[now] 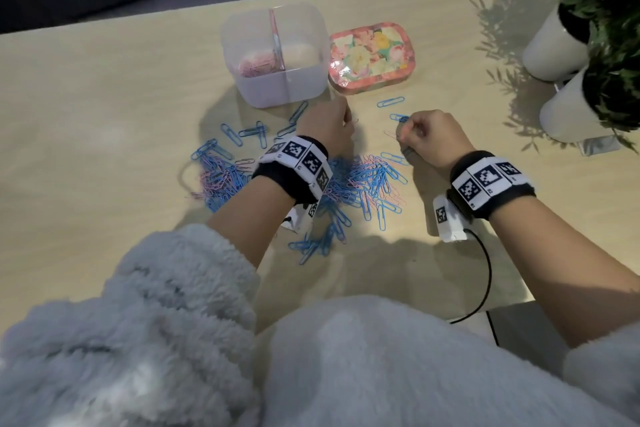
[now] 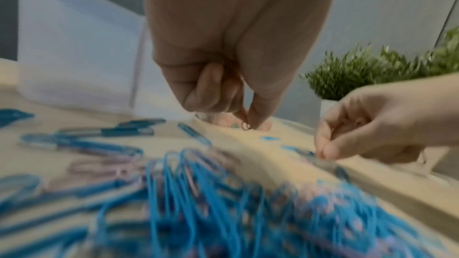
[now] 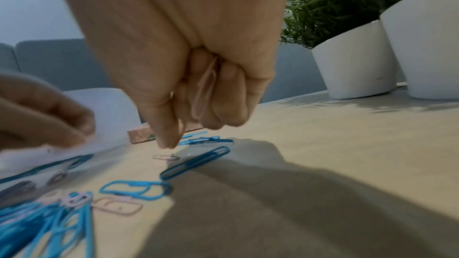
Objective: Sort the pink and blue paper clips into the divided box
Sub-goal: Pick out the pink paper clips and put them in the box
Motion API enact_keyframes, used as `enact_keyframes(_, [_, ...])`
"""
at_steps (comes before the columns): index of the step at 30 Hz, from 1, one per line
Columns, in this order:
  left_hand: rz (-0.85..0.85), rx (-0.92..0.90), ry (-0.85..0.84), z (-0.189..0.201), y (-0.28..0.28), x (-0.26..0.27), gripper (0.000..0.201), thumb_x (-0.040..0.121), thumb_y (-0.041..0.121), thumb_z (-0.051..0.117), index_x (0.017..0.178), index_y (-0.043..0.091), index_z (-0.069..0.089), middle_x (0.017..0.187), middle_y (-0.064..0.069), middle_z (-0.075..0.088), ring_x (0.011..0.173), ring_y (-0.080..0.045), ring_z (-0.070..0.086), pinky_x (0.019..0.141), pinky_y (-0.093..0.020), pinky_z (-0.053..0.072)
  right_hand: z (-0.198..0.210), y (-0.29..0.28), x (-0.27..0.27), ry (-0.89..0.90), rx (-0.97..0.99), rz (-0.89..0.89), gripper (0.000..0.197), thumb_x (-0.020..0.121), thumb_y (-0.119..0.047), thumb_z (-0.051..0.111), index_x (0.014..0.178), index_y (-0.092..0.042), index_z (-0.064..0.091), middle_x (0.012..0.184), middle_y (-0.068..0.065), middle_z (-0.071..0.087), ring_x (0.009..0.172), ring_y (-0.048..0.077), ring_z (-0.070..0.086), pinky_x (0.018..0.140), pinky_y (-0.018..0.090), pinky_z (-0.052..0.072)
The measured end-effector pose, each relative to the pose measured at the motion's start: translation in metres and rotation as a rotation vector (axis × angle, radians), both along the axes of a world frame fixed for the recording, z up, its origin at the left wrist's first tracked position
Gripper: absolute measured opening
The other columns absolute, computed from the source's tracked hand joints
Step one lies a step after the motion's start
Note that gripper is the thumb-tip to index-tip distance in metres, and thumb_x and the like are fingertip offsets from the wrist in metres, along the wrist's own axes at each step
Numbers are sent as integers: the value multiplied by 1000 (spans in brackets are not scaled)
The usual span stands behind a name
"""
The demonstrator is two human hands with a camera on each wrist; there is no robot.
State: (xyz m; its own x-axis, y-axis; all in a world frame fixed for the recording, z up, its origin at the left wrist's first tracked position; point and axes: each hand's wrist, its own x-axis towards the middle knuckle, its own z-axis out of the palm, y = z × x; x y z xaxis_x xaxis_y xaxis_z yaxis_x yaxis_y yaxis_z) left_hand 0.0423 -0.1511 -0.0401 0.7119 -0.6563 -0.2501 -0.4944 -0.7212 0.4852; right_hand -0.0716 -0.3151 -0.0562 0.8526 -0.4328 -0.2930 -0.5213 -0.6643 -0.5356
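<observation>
The translucent divided box (image 1: 304, 87) stands at the back of the table, with pink clips (image 1: 258, 66) in its left compartment. A mixed pile of blue and pink paper clips (image 1: 360, 180) lies under my wrists. My left hand (image 2: 246, 123) hovers in front of the box and pinches one thin paper clip (image 2: 246, 126) between thumb and forefinger; its colour is unclear. To the right of the pile, my right hand (image 3: 196, 125) is curled round a pink paper clip (image 3: 205, 89) held against the palm. Its fingertips hover just above a loose pink clip (image 3: 165, 157) on the table.
A floral tin (image 1: 372, 57) sits right of the box. Two white pots with green plants (image 1: 568, 55) stand at the table's right edge. Single blue clips (image 1: 390, 101) lie scattered in front of the tin. A black cable (image 1: 485, 274) trails from my right wrist.
</observation>
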Motion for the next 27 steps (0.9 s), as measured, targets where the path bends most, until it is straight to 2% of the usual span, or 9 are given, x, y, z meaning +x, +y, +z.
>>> enact_keyframes(3, [110,-145,-62,26,11,12,18,92,20,47,101,8,56,88,-10,62,82,-24,56,71,-32,43,-4,2,14,46,-42,-26,12,76,-22,70,71,-21,59,75,5,62,76,25,57,70,29,42])
enact_keyframes(5, [216,-161,-133,43,22,32,19,93,18,46,104,7,56,86,-6,57,81,-23,53,70,-30,38,-4,7,23,124,-48,36,16,78,-19,69,67,-18,57,74,5,58,76,25,55,69,26,38])
enact_keyframes(9, [380,-81,-200,57,49,79,27,92,12,40,111,0,54,117,-19,59,106,-34,56,86,-36,44,6,22,32,211,-10,253,28,84,-11,57,59,-20,47,72,8,57,73,24,52,68,31,40])
enact_keyframes(11, [426,2,-187,58,54,94,31,92,10,37,116,-3,52,122,-23,57,112,-37,54,92,-40,44,15,31,36,164,12,268,30,85,-12,54,59,-21,41,64,1,51,63,20,47,60,28,37])
enact_keyframes(14, [421,96,-109,62,55,107,31,93,9,38,116,-3,56,123,-23,59,114,-38,55,94,-41,45,33,42,56,18,81,218,20,89,-14,51,69,-14,47,63,-2,45,54,7,38,48,21,30])
enact_keyframes(17, [369,73,-46,63,56,113,30,91,8,41,114,6,60,124,-17,59,115,-34,55,94,-36,45,51,51,84,-81,141,197,16,88,-12,49,72,-10,48,62,-1,44,60,15,43,45,18,33])
enact_keyframes(20, [329,4,12,58,59,113,36,93,12,37,125,12,54,130,-14,56,118,-31,53,99,-33,43,66,67,113,-168,189,174,23,82,-13,48,62,-18,41,60,-2,41,58,15,42,48,23,33])
enact_keyframes(23, [311,-122,-3,56,67,110,44,93,1,31,129,13,53,135,-11,53,125,-25,49,107,-28,38,81,89,146,-218,272,136,15,76,-17,49,63,-15,42,59,-2,38,53,11,39,47,22,31])
enact_keyframes(27, [326,-335,-128,58,94,95,50,85,-12,27,116,5,62,125,-13,60,116,-25,55,96,-20,40,89,117,183,-261,325,132,27,79,-14,47,59,-22,31,61,-3,41,57,13,47,42,16,34])
